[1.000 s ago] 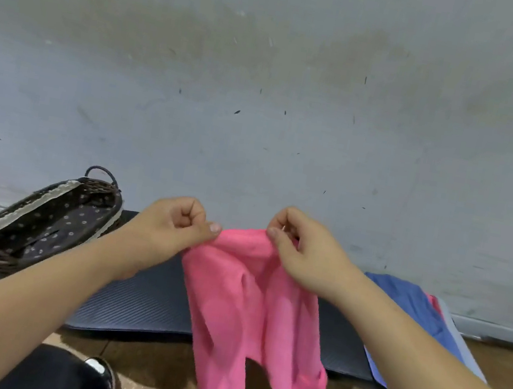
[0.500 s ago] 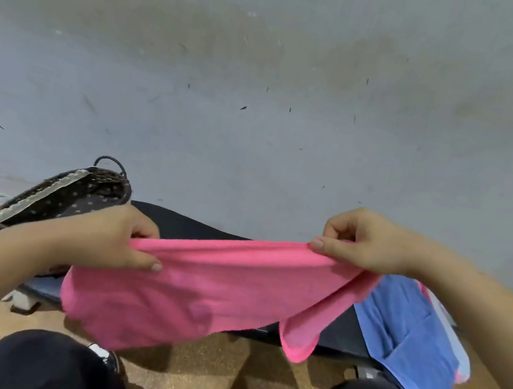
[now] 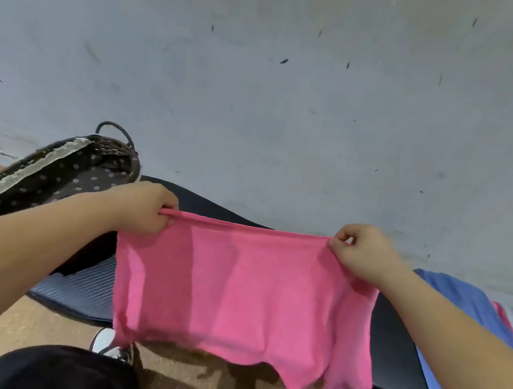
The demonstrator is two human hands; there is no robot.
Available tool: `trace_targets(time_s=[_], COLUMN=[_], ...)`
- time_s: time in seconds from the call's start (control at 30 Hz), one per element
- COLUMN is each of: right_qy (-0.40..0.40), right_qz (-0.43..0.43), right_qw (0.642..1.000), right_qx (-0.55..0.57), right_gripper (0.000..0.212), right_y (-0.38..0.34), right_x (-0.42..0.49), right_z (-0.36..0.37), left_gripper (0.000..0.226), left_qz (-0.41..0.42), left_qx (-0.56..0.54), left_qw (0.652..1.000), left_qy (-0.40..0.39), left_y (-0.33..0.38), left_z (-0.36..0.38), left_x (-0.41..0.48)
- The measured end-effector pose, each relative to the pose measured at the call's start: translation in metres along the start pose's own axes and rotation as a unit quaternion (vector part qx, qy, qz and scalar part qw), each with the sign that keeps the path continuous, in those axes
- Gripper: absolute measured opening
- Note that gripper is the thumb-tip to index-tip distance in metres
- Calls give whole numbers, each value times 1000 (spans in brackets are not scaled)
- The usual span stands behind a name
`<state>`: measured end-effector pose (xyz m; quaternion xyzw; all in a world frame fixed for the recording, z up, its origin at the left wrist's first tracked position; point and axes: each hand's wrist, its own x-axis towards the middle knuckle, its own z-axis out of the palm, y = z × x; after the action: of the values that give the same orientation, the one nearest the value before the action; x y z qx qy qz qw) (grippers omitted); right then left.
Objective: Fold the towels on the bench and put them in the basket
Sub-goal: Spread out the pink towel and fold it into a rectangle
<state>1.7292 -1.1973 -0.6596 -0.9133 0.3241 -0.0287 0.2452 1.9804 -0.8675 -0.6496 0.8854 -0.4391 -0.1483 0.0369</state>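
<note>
A pink towel [image 3: 240, 297] hangs spread out flat in front of me, above the dark padded bench [image 3: 80, 290]. My left hand [image 3: 146, 209] pinches its top left corner and my right hand [image 3: 361, 250] pinches its top right corner, so the upper edge is pulled taut. The lower edge droops unevenly past the bench's front. A dark wicker basket [image 3: 56, 173] with a dotted fabric lining and a loop handle sits on the bench's left end, beside my left forearm. A blue towel [image 3: 466, 300] lies on the bench's right end.
A grey scuffed wall rises directly behind the bench. The floor is wooden. My knees in dark trousers and a white shoe [image 3: 109, 343] are below the towel. More pink cloth [image 3: 501, 313] peeks out from under the blue towel.
My hands have moved apart and levelled, stretching the pink towel from a bunched, slanted drape into a flat sheet. The view has tilted slightly.
</note>
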Motion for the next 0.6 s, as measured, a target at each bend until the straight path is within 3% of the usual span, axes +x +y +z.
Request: trace_targets(time_s=[0.17,0.3,0.4,0.5,0.6], right_qy=[-5,-4,26,60,44], right_qz=[38,50,28,3,-39], right_qw=[999,997,998,998,998], right_qx=[-11,-50,-47,-22,16], right_gripper=[23,22,12,28,30], right_y=[27,40,40,28,4], right_x=[57,77,76,62,34], right_z=[53,81,87,84,80], left_gripper=[20,12,38,47,55], left_qz=[-28,-55,-72,-67,-80], left_qx=[65,76,81,24,-25], left_qw=[997,994,990,985,987], left_qy=[-10,55,95,160,134], left_y=[-22,-29,-32,-16,15], left_z=[29,57,76,82,86], left_x=[66,96,96,75,46])
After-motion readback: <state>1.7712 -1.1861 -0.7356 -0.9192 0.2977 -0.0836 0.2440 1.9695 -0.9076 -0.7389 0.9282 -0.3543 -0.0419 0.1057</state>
